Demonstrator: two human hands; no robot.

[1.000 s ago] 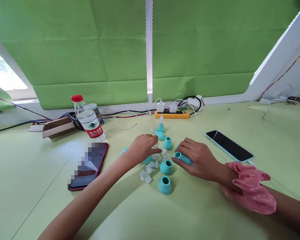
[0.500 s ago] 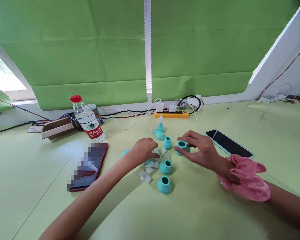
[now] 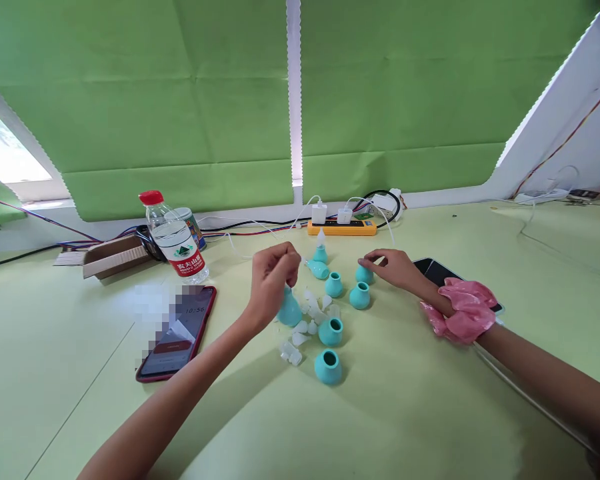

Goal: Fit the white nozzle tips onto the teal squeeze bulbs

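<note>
My left hand [image 3: 273, 280] is raised above the table, fingers closed on a teal rubber bulb [image 3: 289, 309] that hangs below it. My right hand [image 3: 393, 268] reaches forward, its fingertips on another teal bulb [image 3: 364, 273] standing on the table. Several more teal bulbs stand around: one [image 3: 359, 296] just behind the right hand, one [image 3: 333, 285] further left, one [image 3: 331, 331] in the middle and one [image 3: 328, 367] nearest me. Small clear plastic tips [image 3: 300, 328] lie scattered between them. A pink scrunchie [image 3: 463, 309] sits on my right wrist.
A water bottle [image 3: 176, 243] with a red cap stands at the left, a red phone [image 3: 179, 330] lies in front of it. A black phone [image 3: 433, 270] lies behind my right wrist. A yellow power strip [image 3: 343, 229] with chargers and cables runs along the back. A cardboard box [image 3: 111, 256] sits far left.
My left hand rose from the pile, lifting a teal bulb. My right hand set its bulb upright and reached forward to another one further back.
</note>
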